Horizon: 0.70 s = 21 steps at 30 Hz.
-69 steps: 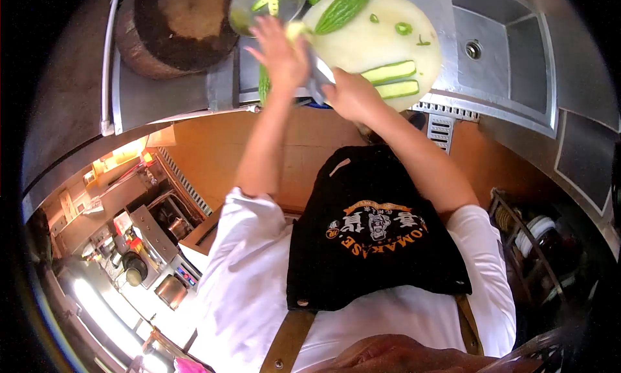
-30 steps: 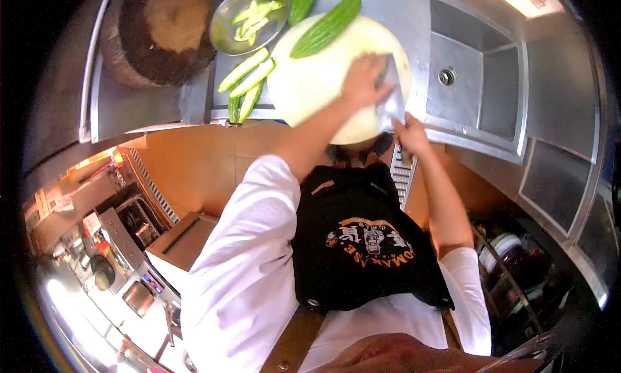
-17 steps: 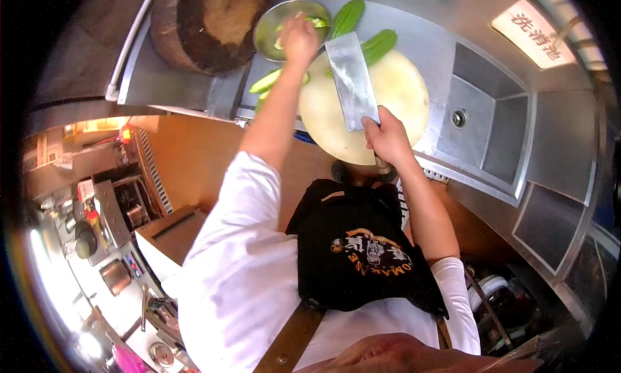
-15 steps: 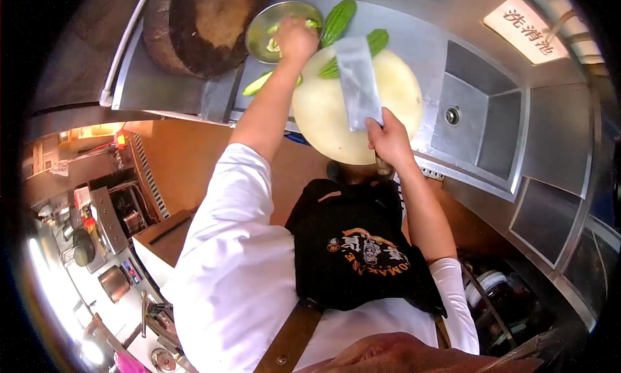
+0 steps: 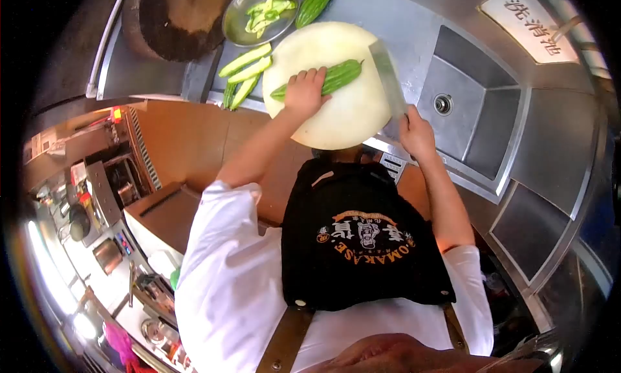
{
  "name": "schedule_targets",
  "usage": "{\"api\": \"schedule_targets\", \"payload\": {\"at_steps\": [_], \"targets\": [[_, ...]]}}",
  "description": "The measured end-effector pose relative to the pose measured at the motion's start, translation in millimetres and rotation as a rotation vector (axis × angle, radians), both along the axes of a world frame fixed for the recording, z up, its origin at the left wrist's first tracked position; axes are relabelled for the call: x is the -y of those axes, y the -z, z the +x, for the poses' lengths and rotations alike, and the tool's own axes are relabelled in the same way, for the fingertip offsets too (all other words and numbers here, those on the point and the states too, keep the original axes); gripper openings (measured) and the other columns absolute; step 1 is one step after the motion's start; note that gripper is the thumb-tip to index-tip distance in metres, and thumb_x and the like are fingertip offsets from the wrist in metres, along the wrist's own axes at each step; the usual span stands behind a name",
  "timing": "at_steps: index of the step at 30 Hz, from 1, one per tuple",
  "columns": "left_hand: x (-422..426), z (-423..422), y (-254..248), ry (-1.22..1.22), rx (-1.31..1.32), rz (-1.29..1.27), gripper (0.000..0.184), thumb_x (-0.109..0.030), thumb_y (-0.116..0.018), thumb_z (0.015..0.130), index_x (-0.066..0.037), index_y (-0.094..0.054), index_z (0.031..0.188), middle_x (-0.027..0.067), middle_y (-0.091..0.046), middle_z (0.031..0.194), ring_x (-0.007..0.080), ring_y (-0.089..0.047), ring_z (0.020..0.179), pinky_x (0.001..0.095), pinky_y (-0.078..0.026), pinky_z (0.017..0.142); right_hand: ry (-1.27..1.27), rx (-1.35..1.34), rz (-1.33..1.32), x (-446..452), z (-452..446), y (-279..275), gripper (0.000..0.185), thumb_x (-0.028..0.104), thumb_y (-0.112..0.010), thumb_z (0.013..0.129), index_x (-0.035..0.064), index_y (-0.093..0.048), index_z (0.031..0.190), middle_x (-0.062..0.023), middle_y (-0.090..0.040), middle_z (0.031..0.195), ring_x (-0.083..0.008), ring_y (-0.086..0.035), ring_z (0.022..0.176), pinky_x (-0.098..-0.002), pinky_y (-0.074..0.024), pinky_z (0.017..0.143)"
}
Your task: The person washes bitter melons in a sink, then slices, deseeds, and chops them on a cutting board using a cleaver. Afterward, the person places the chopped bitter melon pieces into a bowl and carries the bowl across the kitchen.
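Left fingers (image 5: 312, 76), gone from bowl (image 5: 235, 21), curl over gourd (image 5: 344, 75); right fingers (image 5: 407, 122) still clasp cleaver (image 5: 388, 79).

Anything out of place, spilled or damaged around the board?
The round board appears to jut past the front edge of the counter, so it looks set too far out. No spill shows, and the gourd under the left hand has no visible damage.

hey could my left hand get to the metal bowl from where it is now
Probably yes. The left hand holds the green gourd on the cutting board, so it would need to let go, but nothing tall seems to block the metal bowl, and the cleaver is off to the right.
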<state>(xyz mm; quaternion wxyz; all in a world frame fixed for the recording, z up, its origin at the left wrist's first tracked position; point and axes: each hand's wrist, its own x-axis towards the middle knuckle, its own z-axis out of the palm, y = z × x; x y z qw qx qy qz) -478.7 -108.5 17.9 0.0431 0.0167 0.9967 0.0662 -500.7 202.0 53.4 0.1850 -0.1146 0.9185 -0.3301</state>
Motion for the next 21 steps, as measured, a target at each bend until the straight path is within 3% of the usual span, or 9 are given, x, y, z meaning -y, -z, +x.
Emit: {"api": "schedule_targets", "payload": {"at_steps": [2,6,9,11,14,18,21], "targets": [[-12.1,30.3,-2.2,-0.046,-0.092,-0.031,0.073,-0.037,-0.078,0.076,-0.011,-0.046,0.137,0.0078,-0.059,0.118,0.0275,-0.056,0.110,0.0435,-0.045,0.093,-0.180,-0.039,0.176,8.7,-8.6,-1.6,0.023,0.022,-0.048,0.094,0.0080,-0.048,0.112,-0.0256,-0.067,0.082,-0.0470,-0.064,0.077,-0.0581,-0.0492,0.071],[-19.9,32.3,3.7,-0.097,-0.150,-0.049,0.074,-0.036,-0.078,0.076,-0.011,-0.046,0.137,0.0068,-0.058,0.117,0.0269,-0.056,0.108,0.0436,-0.044,0.093,-0.294,-0.035,0.216,13.5,-17.8,-16.3,0.027,0.020,-0.049,0.092,0.0079,-0.047,0.115,-0.0238,-0.068,0.083,-0.0457,-0.065,0.076,-0.0579,-0.0498,0.070],[-17.8,29.1,0.9,-0.105,-0.122,-0.026,0.074,-0.036,-0.078,0.076,-0.010,-0.046,0.137,0.0073,-0.058,0.117,0.0269,-0.056,0.108,0.0433,-0.044,0.093,-0.323,-0.066,0.174,15.7,-21.5,-27.6,0.019,0.020,-0.046,0.096,0.0074,-0.048,0.110,-0.0239,-0.067,0.079,-0.0472,-0.063,0.074,-0.0584,-0.0472,0.068],[-17.3,28.6,-2.1,-0.090,-0.121,-0.013,0.074,-0.036,-0.079,0.075,-0.010,-0.047,0.136,0.0072,-0.059,0.116,0.0273,-0.057,0.107,0.0435,-0.045,0.092,-0.388,0.095,0.353,21.6,-25.0,-30.0,0.028,0.015,-0.047,0.090,0.0036,-0.048,0.116,-0.0240,-0.069,0.093,-0.0446,-0.067,0.086,-0.0542,-0.0517,0.076],[-17.2,26.9,-6.4,-0.102,-0.098,-0.012,0.073,-0.037,-0.079,0.075,-0.011,-0.048,0.136,0.0065,-0.059,0.116,0.0273,-0.057,0.107,0.0440,-0.045,0.092,-0.410,0.139,0.366,34.8,-27.8,-27.9,0.029,0.012,-0.046,0.090,0.0009,-0.049,0.116,-0.0252,-0.069,0.099,-0.0434,-0.067,0.092,-0.0521,-0.0522,0.081],[-9.7,26.8,-7.0,-0.078,-0.098,0.023,0.073,-0.036,-0.079,0.074,-0.010,-0.048,0.135,0.0068,-0.060,0.114,0.0284,-0.057,0.107,0.0445,-0.045,0.092,-0.419,0.167,0.377,44.6,-38.5,4.7,0.029,0.012,-0.045,0.091,-0.0008,-0.049,0.116,-0.0269,-0.068,0.101,-0.0433,-0.067,0.093,-0.0520,-0.0523,0.081],[-0.4,21.9,-18.8,-0.199,-0.063,0.166,0.069,-0.032,-0.080,0.077,-0.008,-0.048,0.134,0.0093,-0.060,0.120,0.0293,-0.057,0.112,0.0440,-0.046,0.094,-0.422,0.177,0.406,46.1,-43.2,0.7,0.030,0.012,-0.044,0.091,0.0002,-0.049,0.118,-0.0275,-0.068,0.098,-0.0434,-0.068,0.092,-0.0526,-0.0520,0.081]]}}
